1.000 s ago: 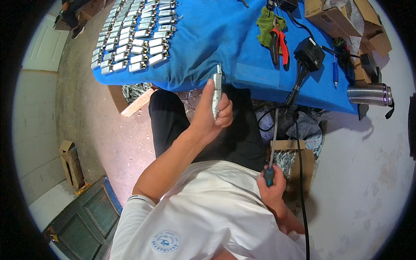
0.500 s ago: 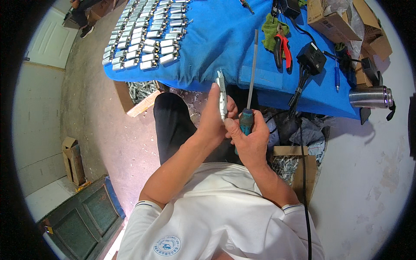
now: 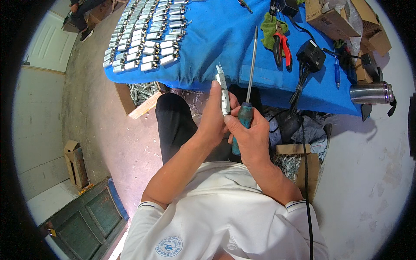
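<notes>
My left hand [image 3: 215, 116] holds a narrow silver metal part [image 3: 222, 91] upright in front of my lap. My right hand [image 3: 251, 134] grips a screwdriver with a teal handle [image 3: 244, 118]; its long shaft [image 3: 251, 65] points up over the blue table [image 3: 216, 39]. The two hands touch each other, and the thumb of my right hand rests by the part. Rows of several similar silver parts [image 3: 145, 34] lie on the table's left half.
Red-handled pliers [image 3: 281, 45] on a green cloth, a black power adapter [image 3: 310, 54] with cable, a blue pen [image 3: 336, 71], a steel flask [image 3: 372, 92] and cardboard boxes [image 3: 333, 17] sit on the right. A box of metal scrap [image 3: 143, 93] stands under the table.
My right hand rose from low at my right side with the screwdriver and joined my left hand at the metal part; the shaft now points up over the table.
</notes>
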The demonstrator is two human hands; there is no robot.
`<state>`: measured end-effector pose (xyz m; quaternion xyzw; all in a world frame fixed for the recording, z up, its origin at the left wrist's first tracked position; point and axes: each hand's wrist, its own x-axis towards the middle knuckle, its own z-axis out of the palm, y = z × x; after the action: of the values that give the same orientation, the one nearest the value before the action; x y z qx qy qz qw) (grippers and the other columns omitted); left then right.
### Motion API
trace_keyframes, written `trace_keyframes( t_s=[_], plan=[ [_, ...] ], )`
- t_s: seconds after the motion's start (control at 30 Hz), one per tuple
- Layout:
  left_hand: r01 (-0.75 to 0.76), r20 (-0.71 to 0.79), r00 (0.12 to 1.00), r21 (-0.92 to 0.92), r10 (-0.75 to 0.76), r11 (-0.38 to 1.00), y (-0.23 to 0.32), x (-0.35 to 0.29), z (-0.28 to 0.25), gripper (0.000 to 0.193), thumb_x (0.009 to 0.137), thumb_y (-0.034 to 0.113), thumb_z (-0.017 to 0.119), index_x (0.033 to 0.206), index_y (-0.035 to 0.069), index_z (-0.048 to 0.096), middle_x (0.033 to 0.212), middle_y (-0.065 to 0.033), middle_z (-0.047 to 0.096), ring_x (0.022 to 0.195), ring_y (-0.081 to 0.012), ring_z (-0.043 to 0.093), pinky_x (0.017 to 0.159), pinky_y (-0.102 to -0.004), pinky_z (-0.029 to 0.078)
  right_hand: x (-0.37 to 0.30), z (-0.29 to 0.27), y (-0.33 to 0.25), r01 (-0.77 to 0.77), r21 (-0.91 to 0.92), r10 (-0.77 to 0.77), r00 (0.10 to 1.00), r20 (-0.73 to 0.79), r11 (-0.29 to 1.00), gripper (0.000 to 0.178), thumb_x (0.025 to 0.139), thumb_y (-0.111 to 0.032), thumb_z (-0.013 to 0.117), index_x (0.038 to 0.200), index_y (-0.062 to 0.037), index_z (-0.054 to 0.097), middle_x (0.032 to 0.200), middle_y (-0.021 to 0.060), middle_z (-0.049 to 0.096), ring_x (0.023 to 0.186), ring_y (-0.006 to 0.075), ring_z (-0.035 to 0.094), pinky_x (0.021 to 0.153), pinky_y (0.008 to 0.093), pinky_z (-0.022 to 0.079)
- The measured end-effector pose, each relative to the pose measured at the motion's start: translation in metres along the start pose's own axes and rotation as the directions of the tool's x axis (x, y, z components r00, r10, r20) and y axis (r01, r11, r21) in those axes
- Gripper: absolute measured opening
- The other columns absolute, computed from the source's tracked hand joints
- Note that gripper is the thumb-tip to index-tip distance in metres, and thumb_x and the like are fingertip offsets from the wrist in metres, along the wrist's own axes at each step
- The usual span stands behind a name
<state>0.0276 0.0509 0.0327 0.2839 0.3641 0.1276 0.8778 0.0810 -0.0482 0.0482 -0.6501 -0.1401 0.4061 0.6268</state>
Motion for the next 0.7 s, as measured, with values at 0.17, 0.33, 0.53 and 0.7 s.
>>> trace_keyframes(
  t_s=[0.17, 0.33, 0.53, 0.7],
  plan=[
    [-0.157, 0.007, 0.987, -0.083, 0.158, 0.984, -0.006, 0.006, -0.001, 0.058, 0.098, 0.059, 0.029, 0.071, 0.011, 0.049, 0.061, -0.0018, 0.046, 0.058, -0.0132, 0.044, 0.052, -0.0270, 0.036, 0.004, -0.002, 0.005, 0.089, -0.186, -0.095, 0.995, -0.022, 0.978, 0.016, 0.079, -0.008, 0.071, 0.089, -0.0021, 0.060, 0.080, 0.0023, 0.063, 0.070, 0.0077, 0.056, 0.064, 0.0249, 0.047],
    [-0.014, 0.152, 0.987, -0.185, 0.042, 0.983, -0.005, 0.003, -0.021, 0.069, 0.090, 0.067, 0.034, 0.082, 0.003, 0.059, 0.064, -0.0055, 0.054, 0.057, -0.0155, 0.050, 0.055, -0.0263, 0.037, 0.015, -0.024, -0.015, 0.103, -0.190, -0.081, 0.989, 0.122, 0.976, 0.015, 0.078, -0.009, 0.072, 0.088, -0.0016, 0.063, 0.077, 0.0027, 0.063, 0.070, 0.0075, 0.058, 0.064, 0.0239, 0.048],
    [-0.054, 0.233, 0.967, -0.215, 0.105, 0.975, -0.003, 0.004, -0.023, 0.071, 0.089, 0.066, 0.036, 0.091, 0.000, 0.063, 0.068, -0.0069, 0.059, 0.054, -0.0135, 0.048, 0.053, -0.0264, 0.035, 0.035, -0.042, -0.026, 0.048, -0.135, -0.007, 0.957, 0.290, 0.990, 0.014, 0.078, -0.009, 0.070, 0.087, -0.0017, 0.063, 0.072, 0.0028, 0.062, 0.059, 0.0078, 0.055, 0.054, 0.0223, 0.045],
    [-0.024, 0.178, 0.983, -0.097, 0.041, 0.995, 0.005, 0.002, -0.024, 0.065, 0.090, 0.061, 0.043, 0.092, 0.000, 0.063, 0.073, -0.0083, 0.061, 0.053, -0.0134, 0.047, 0.053, -0.0267, 0.035, 0.049, -0.052, -0.022, -0.002, -0.046, 0.020, 0.925, 0.379, 0.999, 0.013, 0.076, -0.008, 0.071, 0.085, -0.0021, 0.063, 0.070, 0.0026, 0.061, 0.057, 0.0084, 0.055, 0.054, 0.0226, 0.044]
  ],
)
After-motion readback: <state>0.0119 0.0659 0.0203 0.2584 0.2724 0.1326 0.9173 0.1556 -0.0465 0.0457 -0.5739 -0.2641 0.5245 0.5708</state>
